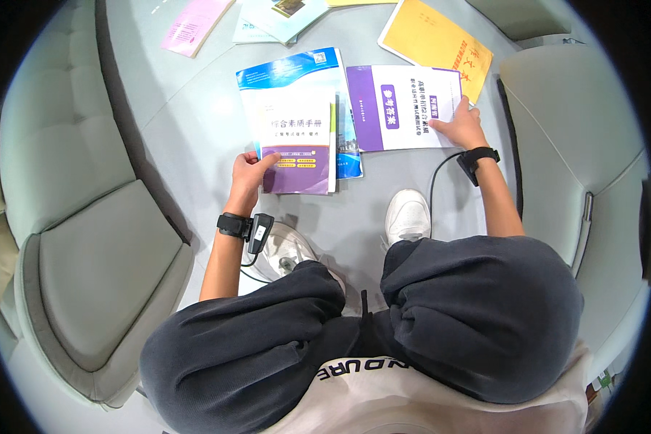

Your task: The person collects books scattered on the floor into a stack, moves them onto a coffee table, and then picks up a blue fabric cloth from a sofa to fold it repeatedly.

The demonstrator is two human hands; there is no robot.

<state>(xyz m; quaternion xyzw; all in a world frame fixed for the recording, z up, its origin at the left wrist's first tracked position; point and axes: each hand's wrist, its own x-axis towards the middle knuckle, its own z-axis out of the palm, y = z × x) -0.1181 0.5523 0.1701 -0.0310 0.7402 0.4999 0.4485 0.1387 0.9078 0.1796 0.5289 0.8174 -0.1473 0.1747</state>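
My left hand [249, 174] grips the lower left edge of a small white and purple booklet [295, 174], thumb on its cover. A white page edge with a green strip [332, 146] shows behind its right side. Both overlap a larger blue and white book [287, 76]. My right hand [461, 126] holds the right edge of a white and purple booklet [407, 108], thumb on top and fingers around the edge. That booklet is turned sideways, and its left edge meets the blue book. Beyond it lies a yellow-orange exercise book [434, 40], partly covered.
A pink booklet [195, 27] and pale blue booklets [260, 32] lie on the grey floor [195, 108] farther away. Grey upholstered seats flank me, one at left [103, 276] and one at right [564, 119]. My white shoes [408, 217] stand near the books. Cables hang from both wrist devices.
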